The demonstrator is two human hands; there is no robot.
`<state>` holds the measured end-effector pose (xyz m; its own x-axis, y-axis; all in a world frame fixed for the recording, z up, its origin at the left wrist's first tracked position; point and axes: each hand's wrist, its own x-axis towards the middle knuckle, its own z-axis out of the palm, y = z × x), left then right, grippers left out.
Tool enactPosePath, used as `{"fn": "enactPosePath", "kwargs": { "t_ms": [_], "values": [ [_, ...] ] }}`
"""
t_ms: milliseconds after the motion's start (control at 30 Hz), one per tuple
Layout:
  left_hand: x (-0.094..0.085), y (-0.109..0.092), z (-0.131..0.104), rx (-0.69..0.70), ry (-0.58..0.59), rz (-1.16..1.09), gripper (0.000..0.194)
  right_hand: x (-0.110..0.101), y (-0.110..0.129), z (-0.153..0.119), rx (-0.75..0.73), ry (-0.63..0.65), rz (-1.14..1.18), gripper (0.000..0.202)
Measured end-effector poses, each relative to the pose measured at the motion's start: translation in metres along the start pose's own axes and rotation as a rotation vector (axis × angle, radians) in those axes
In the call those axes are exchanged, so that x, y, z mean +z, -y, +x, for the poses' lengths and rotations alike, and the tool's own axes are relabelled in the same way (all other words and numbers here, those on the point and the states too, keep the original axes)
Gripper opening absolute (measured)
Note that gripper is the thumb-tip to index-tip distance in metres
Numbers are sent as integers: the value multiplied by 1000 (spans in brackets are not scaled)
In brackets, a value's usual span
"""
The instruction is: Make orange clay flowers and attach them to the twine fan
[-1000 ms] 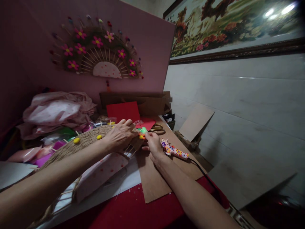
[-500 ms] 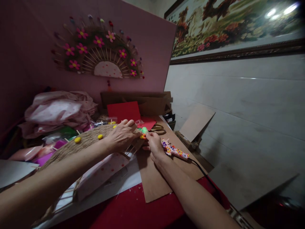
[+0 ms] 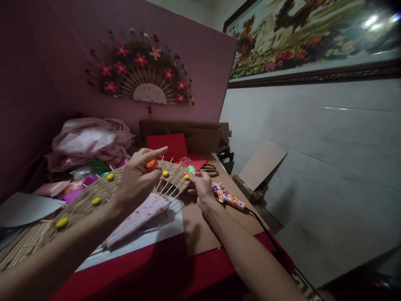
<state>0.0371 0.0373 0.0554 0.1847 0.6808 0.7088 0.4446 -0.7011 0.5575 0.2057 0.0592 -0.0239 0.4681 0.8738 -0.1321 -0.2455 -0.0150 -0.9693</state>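
Note:
A handmade fan [image 3: 178, 177] of twine-wound band and thin wooden sticks lies tilted across the table, with yellow dots [image 3: 110, 177] along the band and pink dotted cloth [image 3: 142, 215] at its inner part. Above the band, my left hand [image 3: 138, 175] pinches a small orange lump [image 3: 152, 165], its index finger stretched out to the right. My right hand [image 3: 202, 188] grips the fan's right end, thumb on top beside a yellow dot; its other fingers are partly hidden. A green lump [image 3: 190, 169] sits at that end, close to the thumb.
A flower-patterned glue gun [image 3: 228, 197] with a black cord lies on brown cardboard [image 3: 206, 238], right of my right hand. Red card [image 3: 167, 144] stands behind. Bunched pink cloth [image 3: 90, 138] and bagged coloured material fill the back left. A finished flowered fan [image 3: 150, 93] hangs on the pink panel.
My left hand has moved left and lifted away from the fan's right end, now with the orange lump in its fingers. My right hand stays at the fan's end. The view has shifted slightly.

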Motion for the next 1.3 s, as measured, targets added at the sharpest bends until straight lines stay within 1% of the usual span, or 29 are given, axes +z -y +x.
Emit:
{"fn": "enactPosePath", "kwargs": {
  "t_ms": [100,167,233,333,433,533,633,700,800,900,933,1000,1067,1133,1200,1233,1300],
  "values": [
    [-4,-14,-21,-316,-5,-364,44,1,-1,-1,-17,-8,-18,25],
    [-5,-19,-30,-475,-11,-580,43,0,-1,-1,-20,-3,-23,23],
    [-5,-22,-37,-602,-24,-755,42,0,0,-1,-8,15,-17,21],
    [-7,-23,-41,-750,-95,-892,35,0,0,-1,6,34,-6,20],
    [-8,-22,-42,-844,-143,-916,32,0,-1,-1,-11,13,-21,22],
    [-8,-17,-44,-860,-115,-959,32,1,-5,-1,-32,0,-44,25],
    [-8,-8,-47,-832,-55,-1010,31,0,-7,2,-39,21,-60,21],
    [-8,-1,-49,-811,-12,-1014,26,-1,-8,4,-95,8,-134,21],
    [-10,10,-54,-797,29,-1008,20,-6,-7,8,-270,-81,-351,27],
    [-7,16,-63,-811,67,-971,24,-12,-3,8,-421,-161,-483,26],
    [-5,16,-67,-802,89,-943,24,-13,-1,8,-492,-188,-542,25],
    [2,16,-75,-741,148,-847,24,-15,2,8,-690,-223,-711,26],
    [10,15,-83,-697,216,-760,22,-17,3,12,-848,-201,-817,28],
    [19,15,-90,-659,268,-738,18,-19,2,19,-935,-135,-810,26],
    [25,16,-95,-601,303,-696,15,-20,0,26,-955,-83,-767,23],
    [27,17,-96,-595,310,-695,15,-21,-1,28,-955,-70,-758,22],
    [28,17,-96,-650,300,-770,18,-21,-2,28,-967,-52,-737,22]
  ]
}}
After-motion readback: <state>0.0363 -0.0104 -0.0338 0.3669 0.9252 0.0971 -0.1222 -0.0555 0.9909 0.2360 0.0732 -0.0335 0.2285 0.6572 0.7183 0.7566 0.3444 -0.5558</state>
